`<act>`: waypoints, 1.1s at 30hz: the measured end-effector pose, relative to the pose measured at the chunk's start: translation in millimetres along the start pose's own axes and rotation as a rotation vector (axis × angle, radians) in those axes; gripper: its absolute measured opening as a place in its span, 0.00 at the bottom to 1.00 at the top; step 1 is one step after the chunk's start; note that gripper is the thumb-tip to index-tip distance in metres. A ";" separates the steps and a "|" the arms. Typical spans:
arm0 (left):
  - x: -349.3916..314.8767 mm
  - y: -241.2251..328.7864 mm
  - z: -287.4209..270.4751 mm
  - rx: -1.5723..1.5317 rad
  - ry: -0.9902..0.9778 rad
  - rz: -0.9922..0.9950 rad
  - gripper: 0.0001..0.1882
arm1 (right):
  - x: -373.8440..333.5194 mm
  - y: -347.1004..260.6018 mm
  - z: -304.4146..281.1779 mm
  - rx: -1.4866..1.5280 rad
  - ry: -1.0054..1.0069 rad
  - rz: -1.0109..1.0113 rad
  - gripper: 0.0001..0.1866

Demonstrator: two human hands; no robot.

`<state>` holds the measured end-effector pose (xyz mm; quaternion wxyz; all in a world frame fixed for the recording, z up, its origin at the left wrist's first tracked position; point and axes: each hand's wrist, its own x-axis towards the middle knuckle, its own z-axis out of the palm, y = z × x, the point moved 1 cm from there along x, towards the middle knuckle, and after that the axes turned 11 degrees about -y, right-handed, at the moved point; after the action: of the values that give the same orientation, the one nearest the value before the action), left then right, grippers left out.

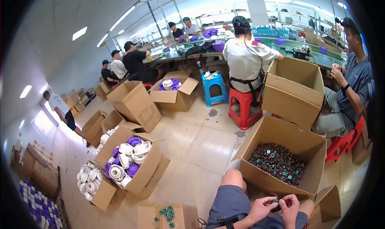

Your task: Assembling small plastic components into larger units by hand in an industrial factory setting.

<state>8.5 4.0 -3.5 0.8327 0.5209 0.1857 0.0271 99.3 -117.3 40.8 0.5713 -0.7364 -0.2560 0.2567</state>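
Over my lap, my left hand [260, 209] pinches a small dark part with some green on it [275, 202]. My right hand [289, 211] is close beside it, its fingers closed on a thin red wire [286, 203] that seems to belong to the same part. Just beyond my hands stands an open cardboard box [256, 173] holding a heap of small parts [276, 161] with green discs and dark red wires. To the left of my legs, several green ring-shaped pieces [168, 215] lie on a cardboard surface [146, 217].
Boxes of white and purple round housings [128, 157] stand at left. An empty-looking tall carton [292, 90] sits behind the parts box. Co-workers sit along a green bench [321, 58], one on a red stool [242, 106] near a blue stool [214, 86]. Another person [60, 108] stands far left.
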 end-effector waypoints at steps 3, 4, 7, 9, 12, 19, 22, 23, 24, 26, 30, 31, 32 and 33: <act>-29.8 11.1 -7.4 0.164 0.058 0.042 0.20 | -22.6 -10.3 22.6 0.055 -0.004 0.023 0.09; -25.5 15.5 -2.8 0.123 0.047 0.048 0.18 | -14.8 -5.8 16.1 0.104 0.028 -0.022 0.10; -17.7 35.4 8.9 0.099 0.096 0.057 0.17 | -5.5 -1.3 -0.4 0.102 -0.042 -0.071 0.11; -15.5 42.1 9.2 0.211 0.076 0.068 0.17 | -14.7 -24.5 6.0 0.068 0.016 -0.148 0.13; -12.3 34.1 4.9 0.116 0.067 0.116 0.16 | -8.6 -25.6 6.2 0.174 0.044 -0.121 0.10; -10.7 24.9 4.7 0.132 0.132 0.098 0.16 | -11.4 -21.2 -7.0 -0.074 -0.098 -0.014 0.15; -21.6 31.5 -3.9 0.232 0.253 0.125 0.16 | -17.0 -30.0 -8.9 0.063 -0.142 -0.271 0.17; -22.7 26.9 -8.0 0.218 0.280 0.127 0.15 | -17.0 -35.3 -9.2 0.128 -0.180 -0.407 0.18; -25.6 33.4 -8.7 0.275 0.280 0.120 0.15 | -11.3 -38.1 -15.4 0.056 -0.314 -0.464 0.20; -27.4 39.2 -5.2 0.336 0.254 0.098 0.16 | -11.1 -25.9 -18.4 0.050 -0.298 -0.307 0.20; -20.5 33.4 -3.4 0.402 0.198 0.144 0.17 | -20.5 -56.6 -0.3 -0.198 -0.201 -0.128 0.19; -19.5 34.0 -1.7 0.346 0.155 0.100 0.17 | -23.1 -62.1 -3.8 -0.333 -0.166 -0.176 0.19; -19.1 31.9 -1.1 0.306 0.142 0.072 0.17 | -23.3 -69.6 -12.8 -0.398 -0.098 -0.134 0.19; -15.0 28.7 4.5 0.273 0.095 0.037 0.16 | -23.1 -85.5 -27.8 -0.259 -0.038 -0.187 0.19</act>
<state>0.3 9.6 27.7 0.7438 0.6307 0.2172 0.0416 93.7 -134.0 131.9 0.4882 -0.7718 -0.3650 0.1811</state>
